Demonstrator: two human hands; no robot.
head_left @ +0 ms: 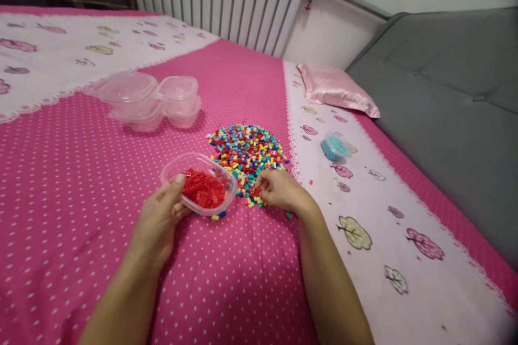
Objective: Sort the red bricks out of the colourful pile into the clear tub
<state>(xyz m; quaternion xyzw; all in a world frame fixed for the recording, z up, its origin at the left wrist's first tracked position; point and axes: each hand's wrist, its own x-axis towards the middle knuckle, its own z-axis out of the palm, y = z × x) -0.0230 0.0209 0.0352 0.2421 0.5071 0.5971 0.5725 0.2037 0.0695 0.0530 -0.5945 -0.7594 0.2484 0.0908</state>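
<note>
My left hand point(167, 210) grips the near-left side of a clear plastic container point(230, 200), thumb over the rim. Inside it lies a heap of red building bricks point(204, 190). The container is tilted slightly toward me at the near-left side of a pile of small mixed-colour building bricks point(253, 145). My right hand point(279, 190) is at the near-right edge of that pile, fingers pinched together. Red shows at its fingertips, where it holds a small red brick; the fingers partly hide it.
Stacked clear containers point(133, 94) stand at the back left on the pink dotted bedspread point(226, 280). A container of blue bricks point(335, 147) sits to the right. A pink pillow point(335, 89) lies near the grey headboard point(437, 102). Beyond is a white radiator point(226, 2).
</note>
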